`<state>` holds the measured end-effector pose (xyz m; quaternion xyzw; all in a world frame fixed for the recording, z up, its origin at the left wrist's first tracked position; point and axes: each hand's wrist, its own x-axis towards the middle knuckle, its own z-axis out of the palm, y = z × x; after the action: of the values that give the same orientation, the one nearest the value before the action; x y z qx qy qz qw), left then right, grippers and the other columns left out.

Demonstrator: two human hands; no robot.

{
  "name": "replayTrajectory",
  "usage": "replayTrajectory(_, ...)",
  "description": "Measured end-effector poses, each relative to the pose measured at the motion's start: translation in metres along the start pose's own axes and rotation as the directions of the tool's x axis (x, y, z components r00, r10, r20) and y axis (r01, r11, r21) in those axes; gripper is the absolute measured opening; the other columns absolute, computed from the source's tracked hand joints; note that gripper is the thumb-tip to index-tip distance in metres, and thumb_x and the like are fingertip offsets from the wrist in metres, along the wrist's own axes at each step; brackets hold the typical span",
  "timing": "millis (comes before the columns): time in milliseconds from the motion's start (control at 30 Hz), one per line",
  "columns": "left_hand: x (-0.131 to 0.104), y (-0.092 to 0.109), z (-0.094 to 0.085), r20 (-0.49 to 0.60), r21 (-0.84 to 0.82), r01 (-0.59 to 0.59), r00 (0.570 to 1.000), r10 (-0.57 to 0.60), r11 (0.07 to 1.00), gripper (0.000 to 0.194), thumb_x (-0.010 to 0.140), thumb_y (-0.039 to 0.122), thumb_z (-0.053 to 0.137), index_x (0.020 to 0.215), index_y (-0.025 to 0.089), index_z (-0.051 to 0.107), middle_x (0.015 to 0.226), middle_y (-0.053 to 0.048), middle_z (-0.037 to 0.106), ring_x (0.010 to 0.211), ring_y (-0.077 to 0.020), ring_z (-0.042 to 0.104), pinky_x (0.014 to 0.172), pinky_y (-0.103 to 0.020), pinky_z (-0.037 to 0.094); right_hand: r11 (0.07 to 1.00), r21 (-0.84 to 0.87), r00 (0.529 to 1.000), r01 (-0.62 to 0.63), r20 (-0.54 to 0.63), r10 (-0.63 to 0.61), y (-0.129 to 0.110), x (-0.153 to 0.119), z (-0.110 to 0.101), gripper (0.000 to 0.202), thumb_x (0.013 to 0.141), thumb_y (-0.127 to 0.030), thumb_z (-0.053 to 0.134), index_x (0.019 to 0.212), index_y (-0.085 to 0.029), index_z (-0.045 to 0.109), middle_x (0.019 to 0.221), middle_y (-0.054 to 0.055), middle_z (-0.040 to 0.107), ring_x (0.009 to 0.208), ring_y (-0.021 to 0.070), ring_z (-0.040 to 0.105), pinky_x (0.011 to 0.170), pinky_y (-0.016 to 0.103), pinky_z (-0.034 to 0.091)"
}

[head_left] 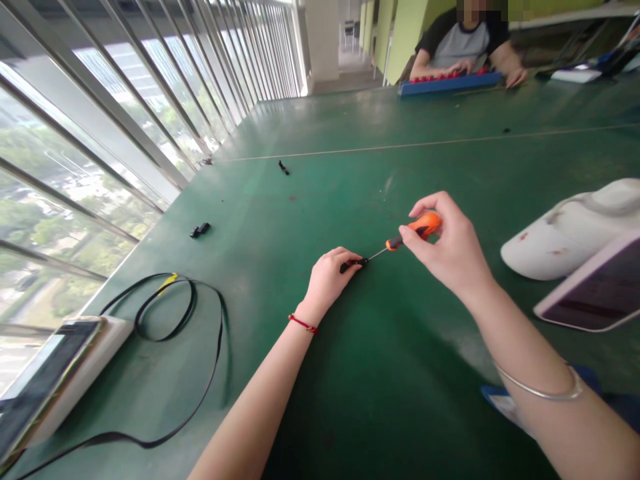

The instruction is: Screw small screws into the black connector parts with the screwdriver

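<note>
Near the middle of the green table [320, 220], my left hand [330, 277] pinches a small black part [357, 263] close to the tabletop. My right hand [453, 247] holds a screwdriver [424, 225] with an orange and black handle, its fingers around the handle's rear. The screwdriver slants down to the left, and its thin metal shaft reaches the right end of the black part. Whether the tip sits in a screw is too small to tell.
Black pieces [201, 231] [283, 168] lie to the left and farther back. A black cable [220, 333] curls beside a phone [55, 373]. At right are a white object [570, 230] and a tablet-like device [595, 287]. A person [463, 43] sits behind a blue tray [450, 83].
</note>
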<state>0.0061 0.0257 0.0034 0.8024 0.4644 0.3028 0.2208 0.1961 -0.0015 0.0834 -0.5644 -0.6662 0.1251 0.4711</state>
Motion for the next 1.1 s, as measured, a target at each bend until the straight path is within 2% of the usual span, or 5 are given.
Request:
replayTrajectory(267,-0.003,-0.002,0.001,-0.008,0.041,-0.023,1.0,0.024,0.999,0.012,0.083,0.023,0.061,0.09,0.022,0.07,0.094,-0.003,0.066,0.089,-0.0185,0.058,0.083,-0.033,0.046,0.99,-0.117,0.986,0.079,0.154,-0.06,-0.006,0.014,-0.007,0.024,0.083,-0.04,0.053,0.074,-0.019,0.061,0.06,-0.001,0.057,0.049,0.0098,0.046,0.047,0.023,0.031)
replayTrajectory(433,-0.001,-0.003,0.0,0.016,0.071,-0.003,1.0,0.002,0.997,0.014,0.084,0.025,0.059,0.091,0.022,0.071,0.092,-0.003,0.066,0.089,-0.0193,0.057,0.083,-0.034,0.044,0.979,-0.169,0.978,0.117,0.192,-0.084,-0.019,0.014,-0.008,0.008,0.076,-0.025,0.057,0.08,-0.02,0.061,0.064,-0.001,0.06,0.053,0.0107,0.049,0.052,0.023,0.033)
replayTrajectory(567,0.0,-0.004,-0.001,0.028,0.035,0.005,1.0,-0.006,0.999,0.014,0.083,0.024,0.06,0.092,0.022,0.071,0.092,-0.004,0.066,0.089,-0.0193,0.057,0.084,-0.034,0.044,0.973,-0.185,0.96,0.136,0.268,-0.083,-0.022,0.016,-0.007,0.015,0.081,-0.033,0.053,0.076,-0.021,0.059,0.062,-0.001,0.06,0.053,0.0115,0.049,0.052,0.024,0.032)
replayTrajectory(867,0.0,-0.005,-0.003,0.045,0.009,0.015,0.999,-0.016,1.0,0.014,0.083,0.024,0.06,0.092,0.022,0.07,0.092,-0.004,0.066,0.09,-0.0197,0.057,0.085,-0.035,0.044,0.967,-0.167,0.957,0.195,0.248,-0.15,-0.02,0.019,-0.007,0.014,0.077,-0.025,0.055,0.09,-0.021,0.058,0.074,0.0,0.061,0.057,0.0118,0.051,0.056,0.024,0.036)
replayTrajectory(1100,0.0,-0.005,-0.003,0.041,0.005,0.037,0.998,-0.037,0.999,0.024,0.08,0.022,0.061,0.104,0.022,0.063,0.09,-0.003,0.065,0.088,-0.0195,0.057,0.081,-0.034,0.044,0.955,-0.244,0.968,0.167,0.224,-0.112,-0.021,0.017,-0.006,0.013,0.082,-0.032,0.051,0.08,-0.022,0.06,0.053,-0.003,0.052,0.046,0.0109,0.043,0.05,0.024,0.031)
